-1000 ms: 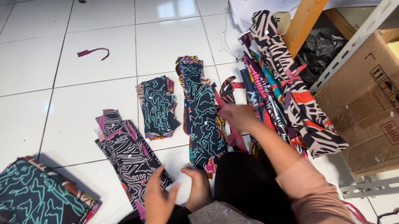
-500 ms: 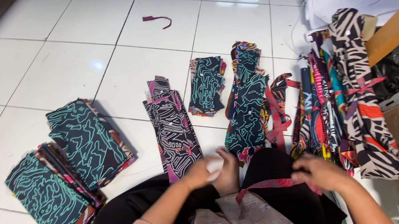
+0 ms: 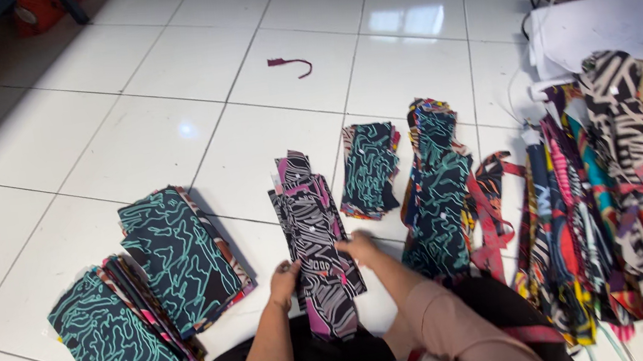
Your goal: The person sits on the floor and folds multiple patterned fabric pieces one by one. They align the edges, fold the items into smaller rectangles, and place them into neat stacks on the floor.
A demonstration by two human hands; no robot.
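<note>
Both hands have come forward from the lap since the earlier frame and now meet on the long black, pink and white patterned fabric stack [image 3: 315, 240] lying on the white tiled floor [image 3: 160, 103] straight ahead. The left hand [image 3: 284, 282] pinches its left edge, fingers curled; the right hand [image 3: 359, 248] presses its right edge, fingers bent onto the cloth. Left lie teal-lined folded stacks [image 3: 149, 297]; right, a small teal pile [image 3: 370, 167], then a long teal stack [image 3: 435, 185].

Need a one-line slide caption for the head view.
Both hands, left hand and right hand, rest on a pink-and-black fabric stack on the white tiled floor, among other patterned fabric piles.
</note>
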